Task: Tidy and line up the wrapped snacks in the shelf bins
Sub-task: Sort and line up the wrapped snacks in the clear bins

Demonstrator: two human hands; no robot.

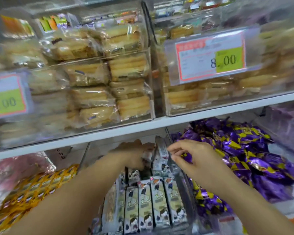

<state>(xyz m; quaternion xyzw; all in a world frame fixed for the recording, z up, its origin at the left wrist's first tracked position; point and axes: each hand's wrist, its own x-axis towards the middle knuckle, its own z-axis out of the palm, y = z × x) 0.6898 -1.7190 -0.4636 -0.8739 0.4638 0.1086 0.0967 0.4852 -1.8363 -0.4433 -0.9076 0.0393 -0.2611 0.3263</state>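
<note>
The left hand (132,156) grips a rear pack (148,154) deep in the middle bin (181,177), the right hand (195,160) curls beside an upright pack (161,150), contact unclear; the person should seat both flush behind the lined-up wrapped snacks (151,200) in front.

Light: bright, even
Glare: clear bin fronts (176,106)
Blur: upper shelf (159,124), left hand (134,156)
Edges: bowed, smeared

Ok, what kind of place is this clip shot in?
Most likely a shop's snack aisle: price tags reading 8.00 on clear bins of wrapped cakes, a white shelf board, and purple-wrapped sweets piled below.
</note>
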